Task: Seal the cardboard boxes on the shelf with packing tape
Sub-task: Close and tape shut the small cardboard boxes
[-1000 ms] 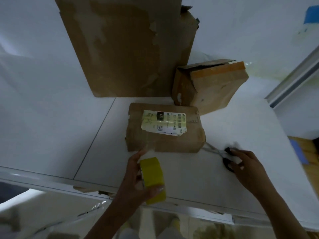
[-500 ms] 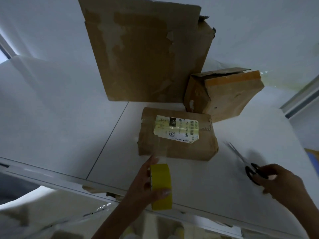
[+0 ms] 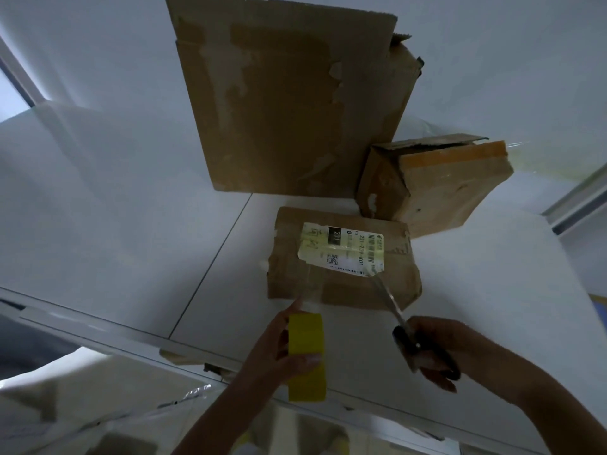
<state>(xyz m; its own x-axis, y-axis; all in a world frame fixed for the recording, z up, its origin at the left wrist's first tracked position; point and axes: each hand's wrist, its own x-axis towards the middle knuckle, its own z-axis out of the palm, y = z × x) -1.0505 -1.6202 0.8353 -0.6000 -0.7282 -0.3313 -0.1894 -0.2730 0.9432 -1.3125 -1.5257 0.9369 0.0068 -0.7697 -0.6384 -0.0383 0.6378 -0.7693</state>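
A flat cardboard box [image 3: 341, 284] with a white shipping label lies on the white shelf [image 3: 230, 257]. My left hand [image 3: 276, 349] grips a yellow roll of tape [image 3: 307, 353] just in front of the box. A clear strip of tape runs from the roll up onto the box's front left part. My right hand [image 3: 440, 349] holds black-handled scissors [image 3: 399, 316], whose blades point up over the box's front right corner. Behind stand a large torn cardboard box [image 3: 289, 103] and a smaller box [image 3: 437, 185] with an orange-taped edge.
The shelf's front metal lip [image 3: 131, 339] runs diagonally below my hands. A seam [image 3: 213, 264] splits the shelf surface left of the flat box. A wall or frame edge [image 3: 578, 198] rises at the right. Clear plastic sheeting [image 3: 98, 405] lies below the shelf.
My right hand picked the scissors up off the shelf and brought them left, blades over the box's corner. The left hand kept the tape roll in front of the box.
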